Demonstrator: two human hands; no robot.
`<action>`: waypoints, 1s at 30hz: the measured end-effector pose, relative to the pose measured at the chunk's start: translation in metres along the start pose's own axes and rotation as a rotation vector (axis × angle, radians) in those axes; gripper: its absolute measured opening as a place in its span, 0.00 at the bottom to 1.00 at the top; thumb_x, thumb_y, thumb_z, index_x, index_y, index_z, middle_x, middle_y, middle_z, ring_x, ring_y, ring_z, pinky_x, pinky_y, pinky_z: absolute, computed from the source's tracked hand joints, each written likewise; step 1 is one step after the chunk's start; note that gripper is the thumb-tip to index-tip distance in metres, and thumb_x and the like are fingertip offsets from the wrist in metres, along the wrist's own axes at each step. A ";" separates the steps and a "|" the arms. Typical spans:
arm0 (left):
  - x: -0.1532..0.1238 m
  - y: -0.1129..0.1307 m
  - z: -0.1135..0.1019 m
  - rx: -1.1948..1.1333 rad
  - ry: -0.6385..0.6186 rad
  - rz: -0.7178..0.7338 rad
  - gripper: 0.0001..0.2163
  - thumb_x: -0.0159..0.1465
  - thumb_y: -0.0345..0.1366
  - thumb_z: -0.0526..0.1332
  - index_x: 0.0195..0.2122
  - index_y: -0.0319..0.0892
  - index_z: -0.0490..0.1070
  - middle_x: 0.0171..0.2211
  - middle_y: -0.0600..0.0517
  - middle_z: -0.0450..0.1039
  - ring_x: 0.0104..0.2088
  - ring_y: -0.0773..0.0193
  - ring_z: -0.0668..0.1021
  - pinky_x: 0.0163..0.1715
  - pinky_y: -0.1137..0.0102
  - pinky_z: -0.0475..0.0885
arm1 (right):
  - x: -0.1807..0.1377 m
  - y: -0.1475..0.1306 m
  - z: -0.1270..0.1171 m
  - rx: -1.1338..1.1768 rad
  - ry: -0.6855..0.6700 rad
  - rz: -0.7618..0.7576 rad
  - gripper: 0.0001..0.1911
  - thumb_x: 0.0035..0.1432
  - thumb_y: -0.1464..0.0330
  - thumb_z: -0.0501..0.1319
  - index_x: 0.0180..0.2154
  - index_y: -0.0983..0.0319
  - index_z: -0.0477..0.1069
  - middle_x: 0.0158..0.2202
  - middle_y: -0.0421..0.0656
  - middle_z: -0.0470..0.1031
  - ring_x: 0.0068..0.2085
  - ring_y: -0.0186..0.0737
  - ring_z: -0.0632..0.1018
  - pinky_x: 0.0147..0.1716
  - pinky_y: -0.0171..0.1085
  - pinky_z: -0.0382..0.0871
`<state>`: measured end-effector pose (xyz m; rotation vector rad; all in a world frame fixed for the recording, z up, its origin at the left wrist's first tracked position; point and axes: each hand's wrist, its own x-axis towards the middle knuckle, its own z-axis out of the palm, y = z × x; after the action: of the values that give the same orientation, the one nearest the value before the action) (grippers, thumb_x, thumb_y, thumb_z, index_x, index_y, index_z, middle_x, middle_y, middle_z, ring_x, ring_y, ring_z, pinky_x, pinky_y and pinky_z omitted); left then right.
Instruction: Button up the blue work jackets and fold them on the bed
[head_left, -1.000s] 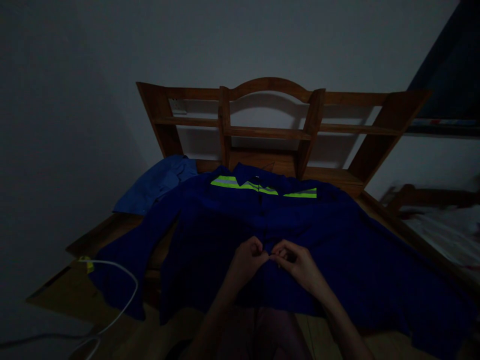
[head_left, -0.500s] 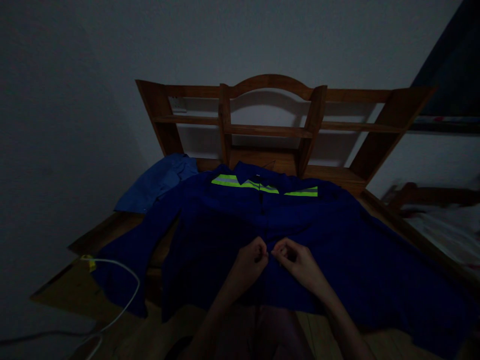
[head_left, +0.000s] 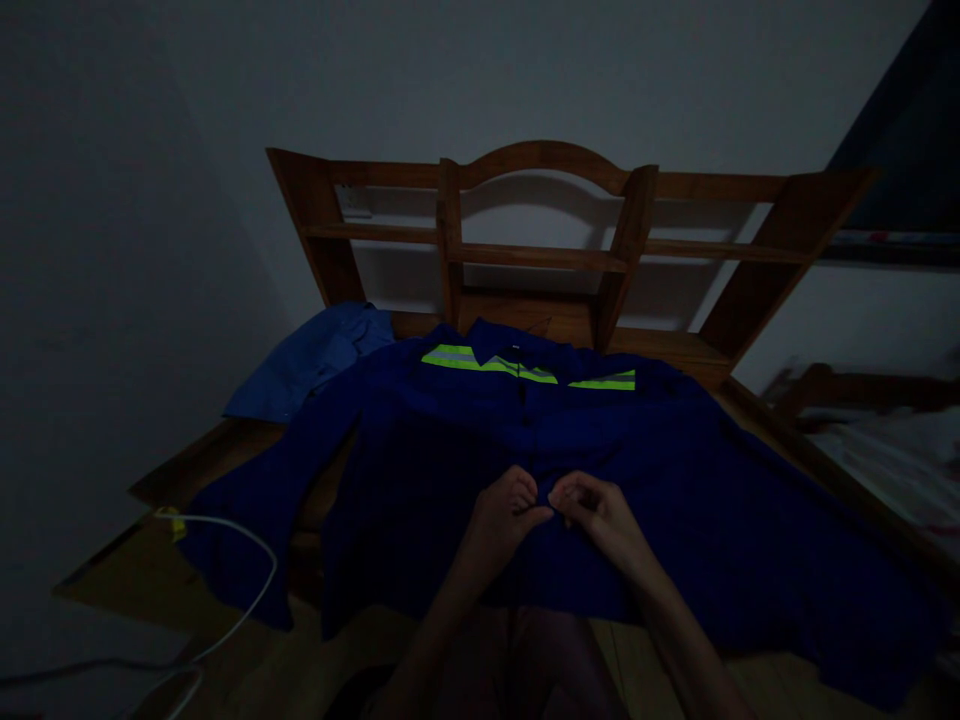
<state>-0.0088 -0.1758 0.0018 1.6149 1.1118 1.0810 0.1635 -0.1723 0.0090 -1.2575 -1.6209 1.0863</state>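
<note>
A dark blue work jacket (head_left: 450, 450) with yellow-green and grey reflective strips across the chest lies spread out, front up, its collar toward the back. Over the lower part of its front opening, my left hand (head_left: 514, 505) has curled fingers with the thumb reaching toward the right hand. My right hand (head_left: 589, 503) pinches at the front edge, thumb against fingertips. The two hands nearly touch. Dim light hides the cloth between the fingertips, and no button can be made out there.
A wooden shelf unit (head_left: 536, 258) stands at the back of the desk against the wall. Lighter blue cloth (head_left: 307, 365) lies at the left. A white cable (head_left: 259, 545) with a yellow tag (head_left: 178, 525) loops at the lower left.
My left hand's thumb has stretched out to the right, toward the right fingertips. The right hand has shifted slightly right, still pinching. The jacket lies as before.
</note>
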 end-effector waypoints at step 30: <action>0.001 -0.001 -0.001 0.152 0.010 0.004 0.05 0.56 0.35 0.60 0.29 0.38 0.70 0.23 0.54 0.66 0.24 0.70 0.69 0.26 0.75 0.62 | -0.003 -0.001 0.003 -0.032 0.033 -0.037 0.15 0.55 0.57 0.59 0.33 0.63 0.70 0.22 0.39 0.69 0.26 0.33 0.70 0.27 0.33 0.61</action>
<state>-0.0095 -0.1749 0.0012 1.7325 1.2226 1.0284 0.1608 -0.1758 0.0092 -1.2551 -1.6360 1.0157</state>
